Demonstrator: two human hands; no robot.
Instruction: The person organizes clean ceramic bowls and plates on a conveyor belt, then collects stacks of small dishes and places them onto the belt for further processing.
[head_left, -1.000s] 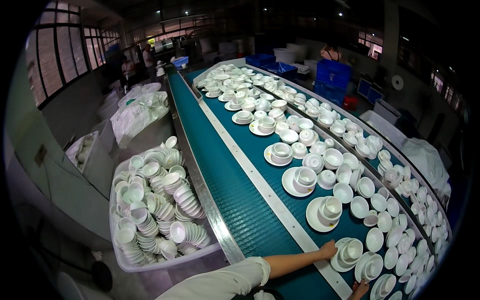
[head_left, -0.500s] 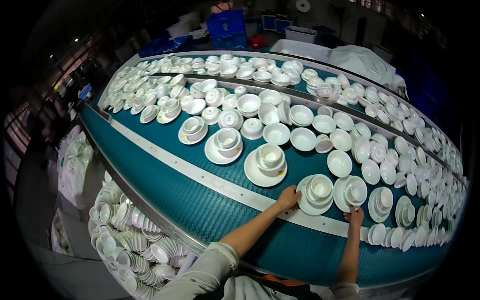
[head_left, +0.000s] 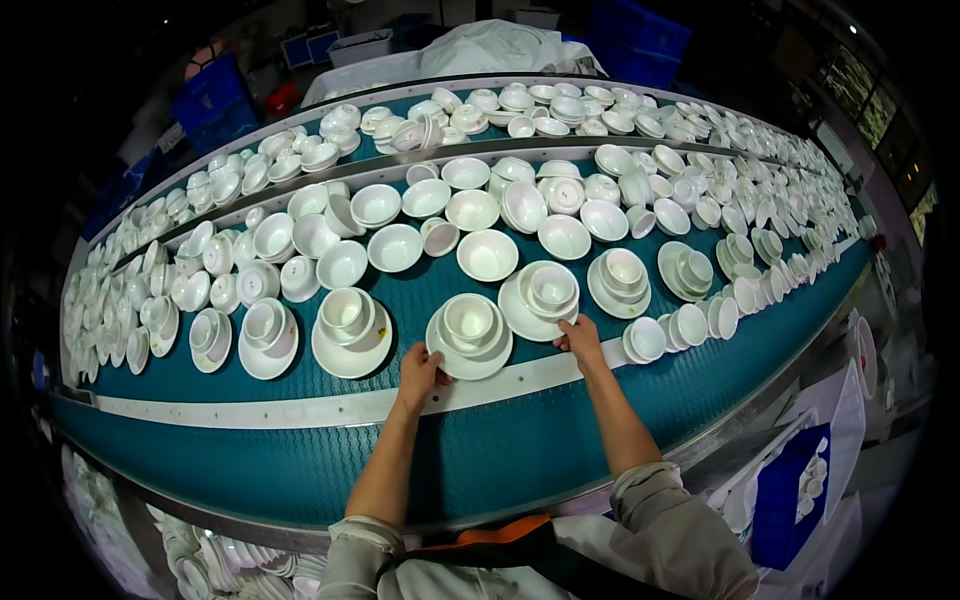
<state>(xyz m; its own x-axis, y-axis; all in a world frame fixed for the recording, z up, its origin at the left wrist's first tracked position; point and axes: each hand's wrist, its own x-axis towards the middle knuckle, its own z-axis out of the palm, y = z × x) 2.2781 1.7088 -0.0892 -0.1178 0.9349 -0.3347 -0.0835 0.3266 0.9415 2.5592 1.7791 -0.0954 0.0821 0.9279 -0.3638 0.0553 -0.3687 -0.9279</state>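
Note:
My left hand [head_left: 424, 370] is closed on the left rim of a white plate [head_left: 468, 371] bearing a bowl and a smaller cup [head_left: 468, 316]. Just right of it stands a similar stack: a white plate [head_left: 528, 327] with a bowl and a cup [head_left: 551, 287] on top. My right hand [head_left: 580, 342] pinches that plate's lower right rim. The two plates nearly touch, and both rest on the green belt [head_left: 300, 460] by a pale metal rail [head_left: 340, 411]. Which fingertips lie under the rims is hidden.
Matching stacks, one on a plate [head_left: 375, 360], line the rail on both sides. Beyond them lie many loose white bowls [head_left: 487, 256]. Small dishes [head_left: 645, 340] lean in a row at right. A blue crate [head_left: 790, 495] stands below right; stacked dishes [head_left: 225, 560] lie below left.
The whole view has swung to the right, so the belt and dishes appear shifted left. My hands stay at the rims of the same two plates.

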